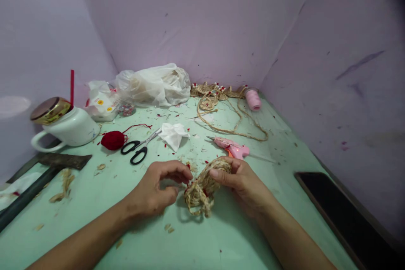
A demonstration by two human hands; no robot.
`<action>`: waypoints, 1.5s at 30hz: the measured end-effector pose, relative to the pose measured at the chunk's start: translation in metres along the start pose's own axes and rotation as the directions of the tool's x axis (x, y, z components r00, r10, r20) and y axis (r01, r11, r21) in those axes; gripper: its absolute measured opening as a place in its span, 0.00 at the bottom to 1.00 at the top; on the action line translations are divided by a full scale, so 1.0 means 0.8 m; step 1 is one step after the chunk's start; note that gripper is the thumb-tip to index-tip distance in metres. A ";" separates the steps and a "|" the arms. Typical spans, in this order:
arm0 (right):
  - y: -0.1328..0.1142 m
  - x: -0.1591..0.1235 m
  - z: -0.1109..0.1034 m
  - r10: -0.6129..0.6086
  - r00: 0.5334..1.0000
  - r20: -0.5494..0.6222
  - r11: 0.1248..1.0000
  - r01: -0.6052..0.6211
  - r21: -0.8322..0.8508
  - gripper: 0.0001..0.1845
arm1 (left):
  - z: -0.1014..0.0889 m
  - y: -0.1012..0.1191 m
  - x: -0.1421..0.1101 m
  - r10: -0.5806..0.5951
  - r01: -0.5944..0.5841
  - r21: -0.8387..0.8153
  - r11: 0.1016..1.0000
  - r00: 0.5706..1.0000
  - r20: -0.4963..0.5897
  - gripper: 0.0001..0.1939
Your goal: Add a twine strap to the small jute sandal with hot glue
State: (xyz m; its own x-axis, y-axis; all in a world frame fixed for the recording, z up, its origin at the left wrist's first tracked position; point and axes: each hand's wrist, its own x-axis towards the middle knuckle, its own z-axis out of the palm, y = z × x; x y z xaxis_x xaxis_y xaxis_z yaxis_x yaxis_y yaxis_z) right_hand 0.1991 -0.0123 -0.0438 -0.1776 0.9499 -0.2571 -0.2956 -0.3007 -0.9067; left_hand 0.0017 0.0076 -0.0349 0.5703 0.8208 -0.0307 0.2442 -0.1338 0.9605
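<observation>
Straw rope bundle [198, 198]: near part of the worktop [183, 247], roughly mid-scene, between the two hands, looking slightly raised. We see the right hand [242, 181] closed around its right end, thumb on the near face. The left hand [155, 190] is half curled at the bundle's left side, a narrow gap between thumb and fingers; we can't tell whether it touches or pinches anything there.

Handling, our guess: light, fairly stiff along each braid but springy as a coil, so loops may slip if squeezed loosely. Rough, dry fibre, so not slippery; won't break if dropped, though strands could fray or shed. Red bits show on its left part; we'd treat those as the delicate spot and keep pressure off them. Best hold, we think: thick coiled right end, flat thumb against fingers, other hand steadying the loose near loops.

Around it: pink glue gun [234, 148] just beyond on the right, scissors [152, 137] farther left.
</observation>
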 end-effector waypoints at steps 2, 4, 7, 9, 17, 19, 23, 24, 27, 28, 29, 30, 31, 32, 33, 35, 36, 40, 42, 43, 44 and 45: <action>0.005 0.001 0.002 -0.005 1.000 0.011 1.000 0.006 -0.010 0.14 | 0.003 0.006 -0.001 0.037 -0.025 0.079 0.997 0.989 -0.145 0.07; 0.010 0.001 0.004 -0.016 0.999 0.030 1.000 0.017 -0.013 0.13 | 0.010 0.011 -0.001 0.019 0.001 0.097 0.995 0.979 -0.205 0.05; 0.015 0.001 0.009 -0.042 0.997 0.062 0.999 0.044 -0.031 0.13 | 0.021 0.013 0.002 -0.002 0.015 0.059 0.998 0.978 -0.208 0.03; 0.016 0.001 0.012 -0.062 0.997 0.055 0.997 0.064 -0.042 0.14 | 0.026 0.011 0.004 0.003 0.008 0.051 0.999 0.976 -0.217 0.01; 0.018 0.004 0.013 -0.052 0.997 0.055 0.996 0.056 -0.072 0.15 | 0.029 0.001 -0.003 0.349 -0.183 0.488 0.853 0.896 -0.273 0.05; 0.018 0.004 0.013 -0.046 0.997 0.055 0.996 0.050 -0.079 0.15 | 0.029 0.001 -0.006 0.418 -0.201 0.621 0.757 0.880 -0.225 0.06; 0.018 0.003 0.014 -0.064 0.996 0.062 0.993 0.070 -0.098 0.16 | 0.028 0.006 -0.008 0.477 -0.178 0.798 0.575 0.866 -0.151 0.08; 0.018 0.003 0.014 -0.073 0.995 0.069 0.991 0.080 -0.107 0.16 | 0.028 0.008 -0.008 0.468 -0.173 0.799 0.576 0.871 -0.149 0.09; 0.018 0.001 0.015 -0.087 0.993 0.083 0.986 0.098 -0.137 0.16 | 0.024 0.015 -0.007 0.355 -0.157 0.683 0.714 0.921 -0.159 0.08; 0.018 0.001 0.016 -0.085 0.993 0.086 0.984 0.097 -0.150 0.16 | 0.022 0.017 -0.006 0.304 -0.142 0.620 0.772 0.939 -0.164 0.08; 0.017 0.001 0.017 -0.083 0.993 0.088 0.982 0.097 -0.165 0.16 | 0.021 0.019 -0.005 0.253 -0.119 0.559 0.821 0.953 -0.169 0.08; 0.017 0.000 0.017 -0.084 0.992 0.090 0.979 0.099 -0.180 0.16 | 0.020 0.021 -0.005 0.208 -0.091 0.506 0.857 0.962 -0.179 0.08; 0.016 0.000 0.018 -0.089 0.992 0.090 0.976 0.105 -0.193 0.16 | 0.019 0.023 -0.004 0.166 -0.060 0.463 0.884 0.967 -0.193 0.08; 0.016 0.000 0.019 -0.092 0.992 0.091 0.973 0.109 -0.203 0.16 | 0.018 0.024 -0.003 0.132 -0.031 0.431 0.902 0.970 -0.206 0.08; 0.015 -0.001 0.019 -0.098 0.991 0.092 0.972 0.115 -0.207 0.16 | 0.017 0.026 -0.002 0.109 -0.012 0.415 0.910 0.972 -0.210 0.08; 0.015 -0.002 0.020 -0.108 0.990 0.095 0.970 0.126 -0.207 0.15 | 0.015 0.029 -0.002 0.108 -0.016 0.437 0.899 0.976 -0.187 0.09; 0.015 -0.002 0.020 -0.111 0.989 0.099 0.970 0.129 -0.207 0.15 | 0.014 0.031 -0.001 0.122 -0.031 0.467 0.884 0.978 -0.167 0.09; 0.018 -0.004 0.019 -0.139 0.985 0.102 0.957 0.160 -0.241 0.15 | 0.014 0.037 0.000 0.144 -0.055 0.531 0.845 0.981 -0.127 0.10; 0.019 -0.005 0.019 -0.156 0.984 0.089 0.952 0.174 -0.252 0.15 | 0.018 0.037 0.002 0.069 0.013 0.459 0.888 0.984 -0.162 0.09; 0.020 -0.005 0.019 -0.166 0.983 0.078 0.950 0.181 -0.253 0.14 | 0.020 0.036 0.003 0.009 0.067 0.397 0.915 0.983 -0.185 0.08; 0.021 -0.006 0.019 -0.178 0.982 0.066 0.949 0.189 -0.253 0.14 | 0.022 0.035 0.004 -0.057 0.125 0.327 0.937 0.976 -0.208 0.07; 0.022 -0.006 0.019 -0.189 0.980 0.055 0.948 0.197 -0.250 0.14 | 0.025 0.033 0.005 -0.119 0.178 0.253 0.951 0.965 -0.232 0.06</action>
State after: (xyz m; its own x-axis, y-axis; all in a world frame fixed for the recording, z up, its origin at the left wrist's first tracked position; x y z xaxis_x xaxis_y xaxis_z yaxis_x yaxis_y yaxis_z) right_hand 0.1801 -0.0233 -0.0532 -0.1696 0.9835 -0.0626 -0.0807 -0.0771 -0.9938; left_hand 0.0262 -0.0034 -0.0152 0.3398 0.9371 -0.0802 0.5325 -0.1214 0.8377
